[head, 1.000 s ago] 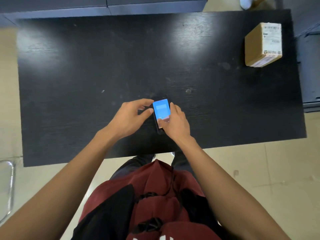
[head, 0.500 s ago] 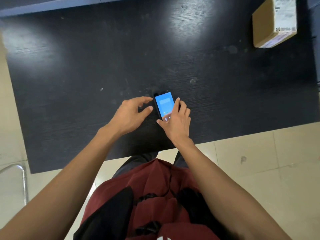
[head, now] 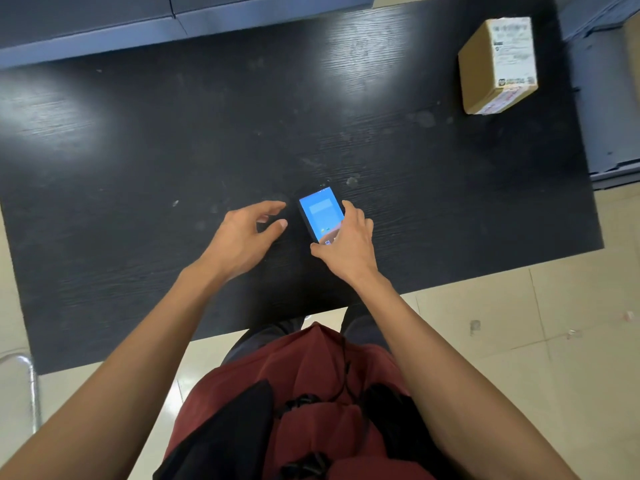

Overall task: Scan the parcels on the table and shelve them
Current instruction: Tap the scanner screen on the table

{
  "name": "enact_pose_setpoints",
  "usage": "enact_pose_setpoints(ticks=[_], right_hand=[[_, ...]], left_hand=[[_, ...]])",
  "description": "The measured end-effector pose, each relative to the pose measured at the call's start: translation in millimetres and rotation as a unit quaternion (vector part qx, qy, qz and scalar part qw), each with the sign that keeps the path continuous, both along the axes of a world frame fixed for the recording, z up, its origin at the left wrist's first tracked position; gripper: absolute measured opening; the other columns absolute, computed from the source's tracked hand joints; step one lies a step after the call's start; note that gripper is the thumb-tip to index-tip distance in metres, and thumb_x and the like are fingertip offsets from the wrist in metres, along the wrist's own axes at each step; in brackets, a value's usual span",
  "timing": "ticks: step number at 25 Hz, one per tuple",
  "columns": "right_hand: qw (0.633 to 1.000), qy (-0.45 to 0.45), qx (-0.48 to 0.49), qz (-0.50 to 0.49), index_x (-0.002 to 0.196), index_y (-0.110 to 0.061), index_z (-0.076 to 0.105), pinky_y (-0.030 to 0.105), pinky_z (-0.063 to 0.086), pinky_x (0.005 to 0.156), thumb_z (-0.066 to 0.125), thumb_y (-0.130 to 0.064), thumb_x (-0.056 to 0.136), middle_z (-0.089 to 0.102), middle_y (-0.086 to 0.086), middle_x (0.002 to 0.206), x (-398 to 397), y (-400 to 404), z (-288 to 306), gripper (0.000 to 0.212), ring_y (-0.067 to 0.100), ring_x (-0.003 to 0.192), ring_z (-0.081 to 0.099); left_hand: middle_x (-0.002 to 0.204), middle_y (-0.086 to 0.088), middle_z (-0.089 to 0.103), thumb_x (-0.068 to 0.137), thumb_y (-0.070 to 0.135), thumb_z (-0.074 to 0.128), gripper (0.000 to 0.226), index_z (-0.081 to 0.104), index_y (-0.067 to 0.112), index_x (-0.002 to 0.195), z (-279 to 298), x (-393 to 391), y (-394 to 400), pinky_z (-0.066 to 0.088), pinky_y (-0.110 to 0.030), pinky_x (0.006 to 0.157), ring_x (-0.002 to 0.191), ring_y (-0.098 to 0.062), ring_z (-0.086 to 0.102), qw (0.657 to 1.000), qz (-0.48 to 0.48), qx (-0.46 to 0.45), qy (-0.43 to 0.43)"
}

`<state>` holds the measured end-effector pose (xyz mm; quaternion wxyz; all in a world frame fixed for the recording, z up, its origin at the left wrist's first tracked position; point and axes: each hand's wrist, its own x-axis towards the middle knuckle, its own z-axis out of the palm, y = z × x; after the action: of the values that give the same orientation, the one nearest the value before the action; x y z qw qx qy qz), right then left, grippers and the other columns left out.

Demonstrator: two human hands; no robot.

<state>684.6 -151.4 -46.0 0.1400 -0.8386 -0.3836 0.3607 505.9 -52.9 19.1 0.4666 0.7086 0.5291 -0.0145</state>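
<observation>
1. A black table (head: pixel 138 161) fills most of the view, scuffed and glossy under the lights.
2. A scanner (head: pixel 320 213) with a lit blue screen lies near the front edge, screen up.
3. The right hand (head: pixel 346 242) grasps the scanner: fingers curl along its right side, and the thumb is at its lower end.
4. The left hand (head: pixel 242 233) hovers just left of the scanner, apart from it, fingers loosely bent and holding nothing.
5. One cardboard parcel (head: pixel 495 67) with a white label stands at the far right corner of the table, well apart from both hands.
6. Blue shelving (head: pixel 104 36) runs behind the table.
</observation>
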Motion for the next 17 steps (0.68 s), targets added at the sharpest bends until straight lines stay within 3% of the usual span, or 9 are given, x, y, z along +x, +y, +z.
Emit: enact_pose_setpoints(ticks=[3, 8, 14, 17], right_hand=[[0.999, -0.001, 0.036, -0.036, 0.15, -0.016, 0.027, 0.029, 0.043, 0.087, 0.087, -0.037, 0.069, 0.042, 0.001, 0.138, 44.8, -7.2, 22.8, 0.103, 0.011, 0.118, 0.032], [0.994, -0.025, 0.059, -0.084, 0.149, -0.015, 0.028, 0.039, 0.051, 0.095, 0.085, -0.035, 0.071, 0.041, 0.002, 0.139, 136.0, -26.8, 68.2, 0.099, 0.015, 0.122, 0.035], [0.983, -0.024, 0.082, -0.16, 0.151, -0.017, 0.027, 0.029, 0.049, 0.088, 0.085, -0.038, 0.075, 0.038, 0.001, 0.143, 249.8, -56.9, 110.5, 0.097, 0.016, 0.124, 0.043], [0.984, -0.034, 0.076, -0.155, 0.149, -0.018, 0.029, 0.029, 0.052, 0.081, 0.085, -0.039, 0.073, 0.04, 0.0, 0.138, 292.0, -62.4, 123.8, 0.096, 0.014, 0.115, 0.051]], left_hand=[[0.132, 0.009, 0.067, 0.1, 0.034, 0.062, 0.039, 0.062, 0.027, 0.138, 2.2, 35.1, -7.7, 0.045, -0.03, 0.106, 0.119, -0.008, 0.061, 1.0, -0.014, 0.002, -0.013], [0.131, 0.014, 0.066, 0.099, 0.035, 0.063, 0.038, 0.063, 0.031, 0.137, 6.3, 108.7, -16.1, 0.042, -0.024, 0.102, 0.12, -0.006, 0.061, 0.999, -0.044, 0.0, -0.032], [0.132, 0.014, 0.065, 0.099, 0.034, 0.063, 0.04, 0.061, 0.032, 0.139, 20.0, 207.9, -17.2, 0.039, -0.02, 0.1, 0.122, -0.006, 0.059, 0.994, -0.086, 0.037, -0.049], [0.137, 0.012, 0.063, 0.1, 0.037, 0.061, 0.043, 0.057, 0.034, 0.142, 20.3, 249.2, -16.2, 0.044, -0.029, 0.104, 0.125, -0.009, 0.058, 0.988, -0.132, 0.071, -0.04]])
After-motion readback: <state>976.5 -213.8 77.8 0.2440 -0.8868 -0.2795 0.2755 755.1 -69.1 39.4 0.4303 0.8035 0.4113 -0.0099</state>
